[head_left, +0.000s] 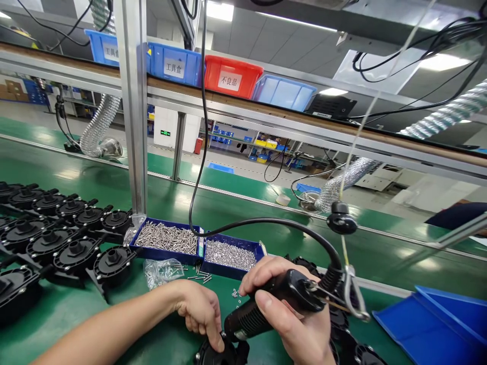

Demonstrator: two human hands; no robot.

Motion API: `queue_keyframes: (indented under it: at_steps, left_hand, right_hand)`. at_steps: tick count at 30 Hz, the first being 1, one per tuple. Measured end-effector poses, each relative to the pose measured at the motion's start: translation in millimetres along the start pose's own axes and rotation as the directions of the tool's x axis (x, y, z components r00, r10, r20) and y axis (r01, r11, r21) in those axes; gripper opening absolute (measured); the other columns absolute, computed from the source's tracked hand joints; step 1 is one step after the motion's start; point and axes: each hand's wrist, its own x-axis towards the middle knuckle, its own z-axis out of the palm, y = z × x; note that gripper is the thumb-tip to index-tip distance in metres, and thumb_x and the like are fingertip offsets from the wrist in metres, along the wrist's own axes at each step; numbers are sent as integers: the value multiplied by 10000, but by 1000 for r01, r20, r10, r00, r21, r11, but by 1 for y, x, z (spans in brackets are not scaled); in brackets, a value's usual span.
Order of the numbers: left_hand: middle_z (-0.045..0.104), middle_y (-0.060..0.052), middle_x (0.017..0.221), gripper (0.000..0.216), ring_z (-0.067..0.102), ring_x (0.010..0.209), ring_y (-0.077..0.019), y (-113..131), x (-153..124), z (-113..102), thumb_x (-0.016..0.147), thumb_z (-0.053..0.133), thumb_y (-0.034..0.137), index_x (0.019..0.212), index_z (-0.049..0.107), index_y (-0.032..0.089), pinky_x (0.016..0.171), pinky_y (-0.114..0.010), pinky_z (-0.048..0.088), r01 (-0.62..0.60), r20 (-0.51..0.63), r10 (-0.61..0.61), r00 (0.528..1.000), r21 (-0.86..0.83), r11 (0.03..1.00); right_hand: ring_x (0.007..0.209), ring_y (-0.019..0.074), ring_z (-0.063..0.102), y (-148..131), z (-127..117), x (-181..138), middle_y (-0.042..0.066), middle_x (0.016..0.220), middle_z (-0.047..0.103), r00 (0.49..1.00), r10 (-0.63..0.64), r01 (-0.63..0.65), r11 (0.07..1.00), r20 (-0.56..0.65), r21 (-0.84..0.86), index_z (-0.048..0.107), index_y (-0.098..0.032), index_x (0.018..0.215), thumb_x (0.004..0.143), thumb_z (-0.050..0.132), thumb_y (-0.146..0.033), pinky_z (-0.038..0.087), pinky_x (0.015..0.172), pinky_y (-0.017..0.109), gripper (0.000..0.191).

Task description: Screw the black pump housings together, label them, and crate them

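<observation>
Round blk housing (218,356): at bottom edge of view, partly cut off, on green surface (163,344); lies below both hands, nearer L.
L hand (200,306): fingers curled, one fingertip down on housing; can't tell if pinching smth or just pressing.
R hand (304,329): wrapped round corded elec. screwdriver (245,320), thumb on near side.
Driver axis: long axis slants from upper R to lower L, nose twd housing, just beside L fingertip; R hand sits up & to the R.
Screw tray (163,255): blue, full, beyond L hand.
Nut tray (224,269): blue, touching or just beside screw tray, R side.
Loose screws (201,276): on surface, in front of trays.
</observation>
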Motion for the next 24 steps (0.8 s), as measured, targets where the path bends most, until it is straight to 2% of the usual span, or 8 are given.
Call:
queue_keyframes:
  at_steps: [10, 18, 24]
  left_hand:
    - [448, 80, 442, 611, 325, 333, -53, -3, 3, -2, 231, 1050, 259, 629, 591, 195, 238, -129, 218, 2, 23, -2, 1000, -5, 1000]
    - [359, 103, 449, 632, 273, 316, -21, 4, -8, 4, 275, 1044, 368, 551, 505, 186, 244, -111, 172, -38, 120, 35, 992, 26, 999]
    - [393, 93, 446, 647, 302, 315, -36, 9, -13, 6, 275, 1042, 395, 552, 494, 191, 226, -117, 201, -31, 71, 27, 997, 60, 998]
  right_hand:
    - [677, 231, 666, 3, 1, -1, 41, 774, 713, 998, 14, -11, 999, 54, -49, 690, -222, 897, 894, 696, -264, 532, 622, 359, 42]
    - [635, 234, 660, -3, 8, -3, 37, 727, 706, 996, 8, -17, 995, 92, 94, 704, -234, 860, 812, 790, -299, 539, 615, 370, 118]
    - [625, 229, 646, -2, 8, -1, 32, 718, 705, 994, 17, -26, 997, 108, 75, 701, -238, 848, 816, 779, -312, 522, 602, 357, 112]
